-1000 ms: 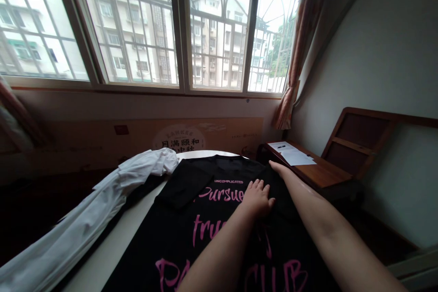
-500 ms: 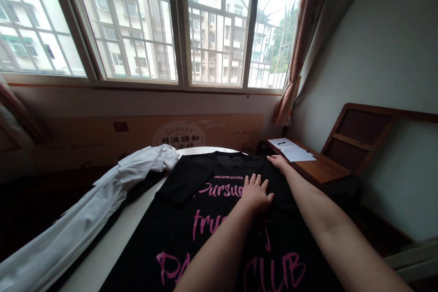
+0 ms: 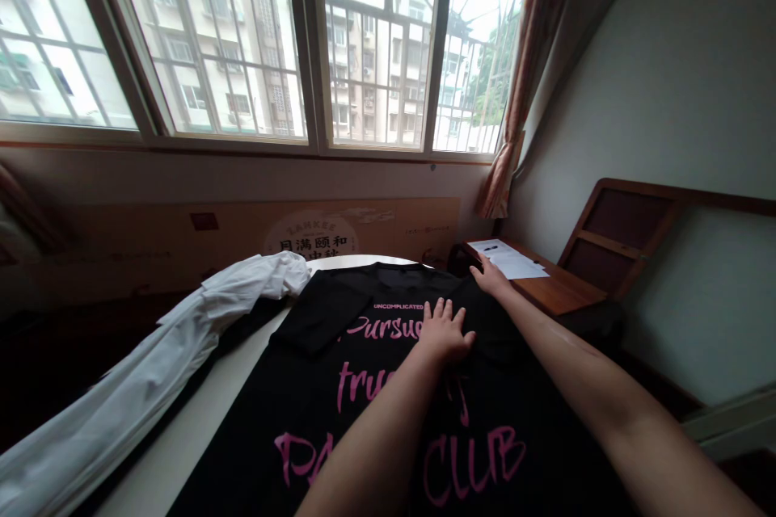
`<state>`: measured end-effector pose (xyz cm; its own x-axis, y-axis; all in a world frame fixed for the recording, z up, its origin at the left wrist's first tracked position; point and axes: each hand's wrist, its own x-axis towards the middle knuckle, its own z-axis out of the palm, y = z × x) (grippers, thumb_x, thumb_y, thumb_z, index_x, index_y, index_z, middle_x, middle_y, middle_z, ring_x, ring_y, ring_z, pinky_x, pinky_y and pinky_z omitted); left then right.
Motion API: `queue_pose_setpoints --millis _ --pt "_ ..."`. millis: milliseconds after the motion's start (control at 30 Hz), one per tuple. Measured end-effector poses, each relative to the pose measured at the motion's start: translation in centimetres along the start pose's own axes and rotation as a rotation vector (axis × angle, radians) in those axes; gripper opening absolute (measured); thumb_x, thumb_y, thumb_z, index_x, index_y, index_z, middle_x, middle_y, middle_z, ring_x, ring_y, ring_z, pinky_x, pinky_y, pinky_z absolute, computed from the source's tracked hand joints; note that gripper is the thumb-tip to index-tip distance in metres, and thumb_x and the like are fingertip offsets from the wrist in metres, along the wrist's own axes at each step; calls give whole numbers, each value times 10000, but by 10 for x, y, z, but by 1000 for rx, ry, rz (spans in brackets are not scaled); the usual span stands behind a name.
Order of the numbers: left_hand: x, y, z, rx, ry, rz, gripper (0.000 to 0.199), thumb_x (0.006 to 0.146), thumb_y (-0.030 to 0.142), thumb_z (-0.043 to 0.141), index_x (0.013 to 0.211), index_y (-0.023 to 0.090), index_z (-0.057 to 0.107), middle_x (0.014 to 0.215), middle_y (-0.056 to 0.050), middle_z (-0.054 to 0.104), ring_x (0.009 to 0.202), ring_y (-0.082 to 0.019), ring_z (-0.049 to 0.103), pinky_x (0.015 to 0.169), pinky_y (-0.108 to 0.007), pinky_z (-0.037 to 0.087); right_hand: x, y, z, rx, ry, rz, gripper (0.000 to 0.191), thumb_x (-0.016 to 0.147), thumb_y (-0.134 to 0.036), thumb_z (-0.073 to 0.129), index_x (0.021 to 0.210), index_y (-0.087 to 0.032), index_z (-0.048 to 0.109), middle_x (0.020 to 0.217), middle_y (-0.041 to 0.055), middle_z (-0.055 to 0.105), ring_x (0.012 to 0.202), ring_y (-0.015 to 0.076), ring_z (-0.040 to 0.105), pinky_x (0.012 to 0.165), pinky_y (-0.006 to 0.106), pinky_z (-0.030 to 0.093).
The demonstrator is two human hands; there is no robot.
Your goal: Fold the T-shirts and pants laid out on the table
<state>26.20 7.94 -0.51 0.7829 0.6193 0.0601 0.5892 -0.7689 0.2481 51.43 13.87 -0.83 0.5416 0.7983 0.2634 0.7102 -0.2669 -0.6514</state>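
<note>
At the far left a curtain [image 3: 27, 214] hangs near a long printed board [image 3: 236, 234] set below the barred window [image 3: 260, 56]. In front of the board, a bunched white cloth [image 3: 234, 291] runs down the left side of a white table [image 3: 206, 396], with a dark cloth [image 3: 251, 323] showing beside and partly under it. Next comes the black T-shirt [image 3: 303, 388], spread over the table with its neckline at the far end and its pink lettering facing up; one sleeve lies turned inward over the chest. The left hand [image 3: 445, 329] rests palm down on the shirt's upper chest — fingers spread apart, covering part of the lettering. To its right, the right hand [image 3: 491, 275] reaches the shirt's far shoulder, thumb and finger apart; whether it touches the cloth I cannot tell. Just beyond are white papers [image 3: 512, 262] and a pen [image 3: 491, 249] on a brown wooden desk [image 3: 567, 295].
</note>
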Motion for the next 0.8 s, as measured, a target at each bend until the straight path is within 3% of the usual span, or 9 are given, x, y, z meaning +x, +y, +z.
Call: queue_pose_setpoints --millis 133,300,467,567,667,800 --pt "3 -2 2 11 18 5 718 952 604 366 1553 211 352 1655 -133 238 1544 -331 130 1221 -607 54 -44 17 -36 121 -4 -217 585 941 -337 529 1501 -188 444 1531 108 480 1435 277 415 1230 411 269" --pt "3 -3 4 32 40 10 710 956 592 375 1548 201 363 1643 -158 261 1537 -336 164 1217 -600 81 -144 50 -79 85 -110 -303 612 867 -351 612 1458 -220 523 1509 94 510 1424 300 432 1228 472 281" --pt "-2 1 -1 79 83 8 655 974 573 362 1525 220 401 1621 -141 332 1524 -319 218 1215 -579 127 -226 48 -82 37 -330 -393 596 921 -451 580 1498 -346 467 1574 19 422 1500 291 299 1253 518 189" --pt "-11 11 -9 117 142 -20 614 983 498 388 1494 161 441 1598 -190 358 1510 -362 231 1203 -611 131 -240 37 -79 -6 -396 -382 537 934 -457 565 1460 -362 518 1565 22 433 1491 312 316 1243 548 191" --pt "-28 26 -17 155 205 17 504 982 345 408 1415 110 513 1552 -214 415 1471 -366 301 1200 -585 173 -237 28 -81 -25 -356 -418 486 918 -430 585 1393 -328 602 1516 54 505 1444 312 404 1217 504 274" --pt "-56 37 -24 157 200 109 323 905 219 500 1176 131 651 1287 -170 631 1247 -301 538 1075 -445 414 -229 16 -86 -133 -204 -483 488 882 -277 573 1366 -256 624 1405 97 610 1288 284 568 1112 444 419"
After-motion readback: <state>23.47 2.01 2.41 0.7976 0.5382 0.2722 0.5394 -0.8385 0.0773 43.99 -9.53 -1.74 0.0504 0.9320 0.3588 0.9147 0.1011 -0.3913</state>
